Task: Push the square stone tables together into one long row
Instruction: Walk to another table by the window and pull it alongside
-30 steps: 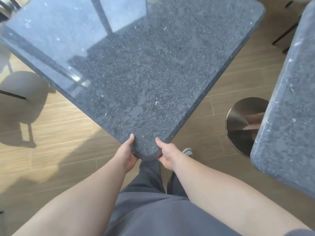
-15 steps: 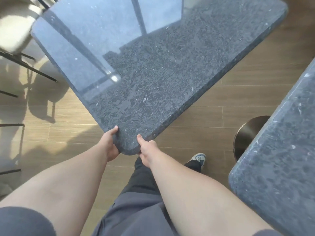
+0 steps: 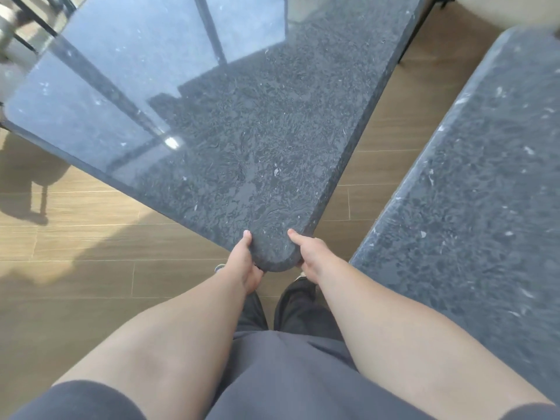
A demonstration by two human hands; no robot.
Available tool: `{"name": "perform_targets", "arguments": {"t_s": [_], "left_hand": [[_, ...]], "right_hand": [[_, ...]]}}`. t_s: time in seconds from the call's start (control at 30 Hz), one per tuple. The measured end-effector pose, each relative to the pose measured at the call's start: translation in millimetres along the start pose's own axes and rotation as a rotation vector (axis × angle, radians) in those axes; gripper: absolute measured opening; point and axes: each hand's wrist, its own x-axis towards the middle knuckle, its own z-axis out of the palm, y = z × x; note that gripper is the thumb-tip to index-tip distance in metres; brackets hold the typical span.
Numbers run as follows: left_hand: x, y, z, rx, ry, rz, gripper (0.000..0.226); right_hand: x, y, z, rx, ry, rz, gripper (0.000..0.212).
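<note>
Where the rounded near corner of the dark stone table (image 3: 242, 131) points at the person, both hands clamp it: left hand (image 3: 246, 262) on the corner's left edge, thumb on top, fingers hidden beneath; right hand (image 3: 312, 256) on its right edge, thumb likewise on top. The hands sit close, the corner between them. The slab spreads ahead of both hands, its far part glossy with window reflections. A second stone table (image 3: 472, 189) lies right of the right hand, separated from the held one by a strip of wooden floor (image 3: 91, 268). Dark trousers (image 3: 288, 374) show below the hands.
</note>
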Motion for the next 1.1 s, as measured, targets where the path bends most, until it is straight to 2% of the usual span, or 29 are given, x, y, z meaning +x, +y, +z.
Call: {"name": "perform_targets", "arguments": {"t_s": [0.1,0.27,0.33,0.43,0.5,0.63,0.8,0.97,1.1], "left_hand": [[-1,-2,2,-0.028,-0.028,-0.009,0.053],[2,7,-13,0.001,-0.087,-0.084,0.040],[5,12,-23,0.021,-0.120,-0.128,0.043],[13,23,-41,0.141,-0.172,-0.217,0.058],[18,33,-50,0.206,-0.190,-0.251,0.064],[28,69,-65,0.148,-0.101,-0.073,0.053],[37,116,-76,0.028,-0.065,0.018,0.040],[47,124,-74,-0.083,-0.061,0.033,0.036],[47,115,-68,-0.085,-0.026,0.069,0.037]], "right_hand": [[0,3,-4,0.011,0.016,-0.029,0.046],[6,17,4,0.060,0.092,-0.124,0.075],[1,25,11,0.068,0.178,-0.144,0.071],[-13,44,32,0.139,0.308,-0.182,0.059],[-20,59,48,0.332,0.343,-0.141,0.062],[-34,73,82,0.897,0.231,-0.046,0.022],[-36,66,108,1.099,0.147,-0.003,0.053],[-26,65,112,1.192,0.169,0.009,0.052],[-20,63,106,1.201,0.139,0.037,0.049]]}}
